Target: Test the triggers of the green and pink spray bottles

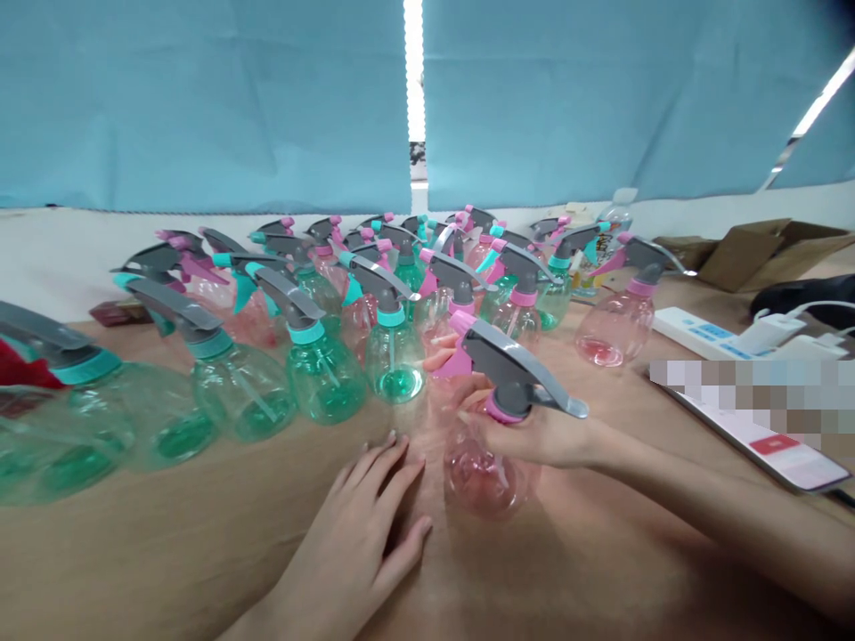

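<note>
My right hand (514,436) is wrapped round the neck of a pink spray bottle (484,485), with a finger up by its pink trigger. This bottle has a grey head and stands upright, or nearly so, at the table's front. Just left of it, my left hand (370,507) lies flat on the tabletop with fingers spread, holding nothing. Beyond my fingertips is a green spray bottle (395,361) with a teal collar. Another green spray bottle (325,378) stands to its left. A separate pink spray bottle (614,325) is further right.
Several more pink and green spray bottles crowd the back and left of the wooden table (220,552). On the right are a phone (748,432), a white power strip (695,334) with plugs, and an open cardboard box (768,254). A clear drink bottle (614,218) stands behind.
</note>
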A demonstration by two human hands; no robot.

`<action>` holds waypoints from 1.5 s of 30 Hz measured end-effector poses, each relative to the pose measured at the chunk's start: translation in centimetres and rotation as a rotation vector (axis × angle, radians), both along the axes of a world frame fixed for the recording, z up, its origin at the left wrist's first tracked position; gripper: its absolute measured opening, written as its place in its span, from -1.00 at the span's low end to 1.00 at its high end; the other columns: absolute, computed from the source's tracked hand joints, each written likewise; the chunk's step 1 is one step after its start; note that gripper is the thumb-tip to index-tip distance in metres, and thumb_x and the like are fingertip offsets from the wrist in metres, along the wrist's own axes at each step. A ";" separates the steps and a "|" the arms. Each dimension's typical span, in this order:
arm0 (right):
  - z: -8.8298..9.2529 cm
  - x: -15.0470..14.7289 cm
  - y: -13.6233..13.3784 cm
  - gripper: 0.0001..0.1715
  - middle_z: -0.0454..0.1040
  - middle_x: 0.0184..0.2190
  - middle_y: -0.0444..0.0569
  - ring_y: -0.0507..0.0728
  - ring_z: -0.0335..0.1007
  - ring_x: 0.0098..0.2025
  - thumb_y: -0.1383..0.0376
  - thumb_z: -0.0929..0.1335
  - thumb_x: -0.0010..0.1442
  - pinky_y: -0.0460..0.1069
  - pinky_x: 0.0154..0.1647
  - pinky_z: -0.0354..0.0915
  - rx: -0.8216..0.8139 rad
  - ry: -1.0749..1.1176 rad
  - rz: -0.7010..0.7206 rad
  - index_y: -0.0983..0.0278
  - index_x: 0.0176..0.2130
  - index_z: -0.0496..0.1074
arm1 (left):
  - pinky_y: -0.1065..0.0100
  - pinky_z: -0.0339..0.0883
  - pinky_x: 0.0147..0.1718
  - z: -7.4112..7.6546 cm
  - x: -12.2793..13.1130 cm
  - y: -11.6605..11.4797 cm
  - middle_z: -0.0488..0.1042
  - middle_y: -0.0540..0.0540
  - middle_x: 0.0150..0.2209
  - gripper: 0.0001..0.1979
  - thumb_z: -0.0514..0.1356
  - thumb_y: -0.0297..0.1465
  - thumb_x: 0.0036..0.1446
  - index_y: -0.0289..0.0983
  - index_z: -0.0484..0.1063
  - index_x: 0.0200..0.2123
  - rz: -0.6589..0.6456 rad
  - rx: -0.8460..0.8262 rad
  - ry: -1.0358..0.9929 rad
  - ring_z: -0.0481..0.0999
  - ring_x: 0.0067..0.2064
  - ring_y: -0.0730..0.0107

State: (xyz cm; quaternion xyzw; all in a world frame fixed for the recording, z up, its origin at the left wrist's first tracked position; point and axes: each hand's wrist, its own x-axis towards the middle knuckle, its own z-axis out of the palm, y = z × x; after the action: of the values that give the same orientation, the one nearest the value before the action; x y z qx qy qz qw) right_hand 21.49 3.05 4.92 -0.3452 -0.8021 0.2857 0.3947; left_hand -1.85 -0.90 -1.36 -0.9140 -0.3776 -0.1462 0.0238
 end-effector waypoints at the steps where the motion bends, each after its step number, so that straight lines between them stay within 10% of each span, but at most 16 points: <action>1: 0.0 -0.1 0.0 -0.61 0.39 -0.39 -0.15 -0.01 0.29 -0.44 0.50 0.25 -0.04 -0.10 -0.42 0.33 -0.004 0.014 -0.013 0.19 -0.20 0.40 | 0.00 0.28 0.08 0.0 0.0 0.0 0.33 -0.23 0.19 -0.56 0.07 -0.23 0.29 -0.27 0.26 0.18 0.002 -0.005 0.003 0.33 0.17 0.02; 45: 1.1 -0.2 -0.7 -0.71 0.37 -0.51 -0.17 0.08 0.37 -0.40 0.47 0.23 -0.14 0.00 -0.37 0.34 -0.038 0.070 -0.110 0.17 -0.39 0.35 | 0.00 0.22 0.12 0.5 0.3 -0.1 0.33 -0.19 0.19 -0.57 0.08 -0.24 0.29 -0.26 0.27 0.17 0.015 -0.075 0.009 0.28 0.20 0.04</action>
State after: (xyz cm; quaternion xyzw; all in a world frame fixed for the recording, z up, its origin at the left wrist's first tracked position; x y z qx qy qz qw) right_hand 21.33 2.37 6.04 -0.3862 -0.7620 0.2904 0.4311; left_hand -1.60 -1.02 -0.90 -0.9121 -0.3893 -0.1280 -0.0076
